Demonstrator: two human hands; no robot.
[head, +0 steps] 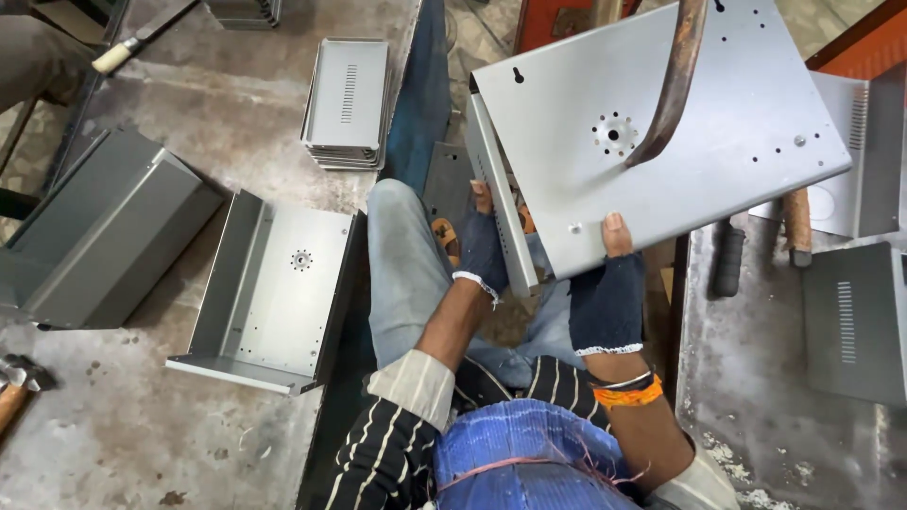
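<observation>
Though tilted, grey perforated metal panel (661,123)

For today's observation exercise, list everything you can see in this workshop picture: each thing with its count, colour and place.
Held sheet-metal panel: one, grey, upper centre, in both hands.
Curved rusty bar: one, brown, over the held panel.
Open tray-shaped panel: one, grey, on the left bench.
Closed metal box: one, grey, far left.
Stack of slotted panels: one stack, grey, top of the left bench.
Slotted panels: two, grey, on the right bench.
Hammers: one at the left edge, one on the right bench.
Left hand: dark fingerless glove, grip on the panel's folded edge.
Right hand: dark fingerless glove, thumb on the panel face.
</observation>
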